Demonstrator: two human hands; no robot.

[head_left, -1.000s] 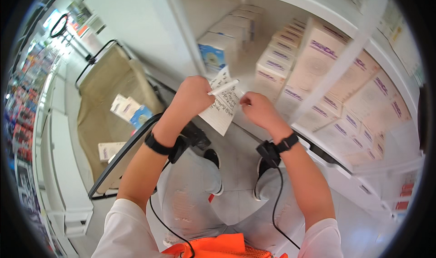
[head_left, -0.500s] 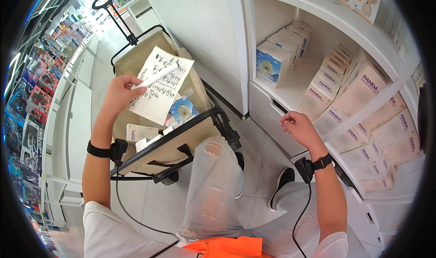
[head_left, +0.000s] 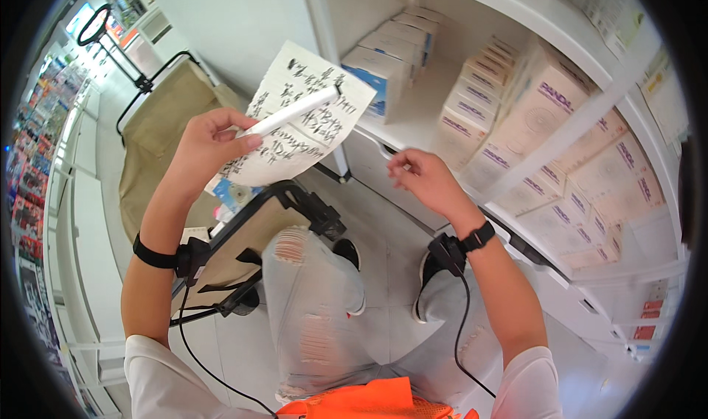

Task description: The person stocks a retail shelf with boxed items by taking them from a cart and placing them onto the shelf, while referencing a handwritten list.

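My left hand (head_left: 210, 150) pinches a lined sheet of paper (head_left: 317, 135) covered in black handwriting, together with a white marker pen (head_left: 295, 113) lying across it. The sheet is held up over the front end of a beige folding wagon (head_left: 166, 124), hiding part of its inside. My right hand (head_left: 426, 182) hovers in front of the white shelving unit, with its fingers loosely curled and nothing visible in them. Beside it are the lower shelf's edge and several cream boxes (head_left: 464, 117). A blue-and-white box (head_left: 234, 194) shows in the wagon below the sheet.
White boxes with blue fronts (head_left: 376, 72) stand in a row on the shelf, left of stacked cream boxes (head_left: 549, 98). The wagon's black front frame (head_left: 295, 201) is close to my knee. Shelves of colourful packages (head_left: 33, 176) line the far left.
My view has swung to the right, and the shelves now fill more of it. The sheet and marker are raised and turned closer to me. My right hand has come nearer the left one.
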